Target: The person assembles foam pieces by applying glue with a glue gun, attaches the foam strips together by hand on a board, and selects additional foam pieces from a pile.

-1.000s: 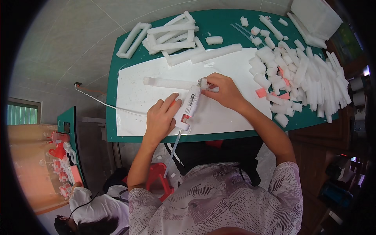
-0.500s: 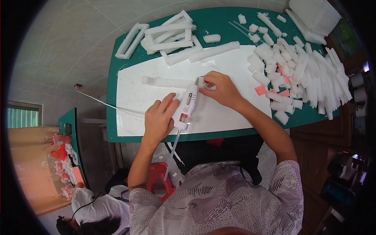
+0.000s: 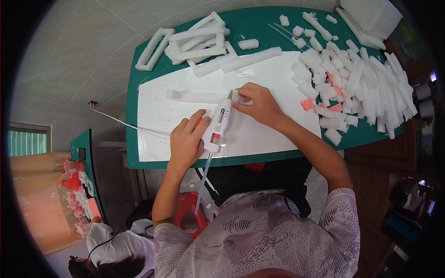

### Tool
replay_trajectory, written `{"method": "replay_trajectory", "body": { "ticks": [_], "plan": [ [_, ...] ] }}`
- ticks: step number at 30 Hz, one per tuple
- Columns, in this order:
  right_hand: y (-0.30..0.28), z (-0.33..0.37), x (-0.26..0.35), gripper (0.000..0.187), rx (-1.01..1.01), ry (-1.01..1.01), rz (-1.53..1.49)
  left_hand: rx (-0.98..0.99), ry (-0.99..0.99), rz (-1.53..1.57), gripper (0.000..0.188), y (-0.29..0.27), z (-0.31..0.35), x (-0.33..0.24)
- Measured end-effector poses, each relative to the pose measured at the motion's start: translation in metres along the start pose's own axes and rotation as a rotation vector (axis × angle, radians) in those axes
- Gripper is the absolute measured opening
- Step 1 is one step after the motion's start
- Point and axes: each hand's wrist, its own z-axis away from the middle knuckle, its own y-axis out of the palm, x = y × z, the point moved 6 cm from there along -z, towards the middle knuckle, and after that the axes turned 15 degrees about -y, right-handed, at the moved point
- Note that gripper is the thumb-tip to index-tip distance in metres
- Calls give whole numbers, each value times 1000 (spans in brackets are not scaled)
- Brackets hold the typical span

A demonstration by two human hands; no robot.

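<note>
My left hand (image 3: 186,141) is wrapped round a white hot glue gun (image 3: 219,121) with an orange trigger, and a long clear glue stick (image 3: 203,183) sticks out of its rear. The gun's nozzle touches or nearly touches a small white foam block at the right end of a long white foam strip (image 3: 199,97). My right hand (image 3: 259,104) pinches that small foam block (image 3: 244,100), its fingers partly covering it. The strip lies flat on a white board (image 3: 171,121), with another short block at its left end.
White foam frames (image 3: 197,44) are stacked at the far left of the green table (image 3: 133,104). Loose foam pieces and strips (image 3: 378,90) heap up on the right, some pink. A white cord (image 3: 143,129) crosses the board's left edge. Another person (image 3: 123,250) sits at lower left.
The glue gun has shifted very slightly left with my left hand. My right hand stays at the foam block, its grip almost unchanged.
</note>
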Motion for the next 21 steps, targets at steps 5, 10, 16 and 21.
{"method": "replay_trajectory", "body": {
  "ticks": [5,10,16,21],
  "plan": [
    [0,0,1,28,-6,11,13,0,-9,21,55,1,0,2],
    [-1,0,2,28,-14,9,16,-12,-11,23,54,2,0,1],
    [-1,0,4,27,-22,12,6,-20,-9,28,54,2,0,1],
    [1,0,1,27,-18,18,34,-19,-8,28,55,2,0,1]
  ]
}}
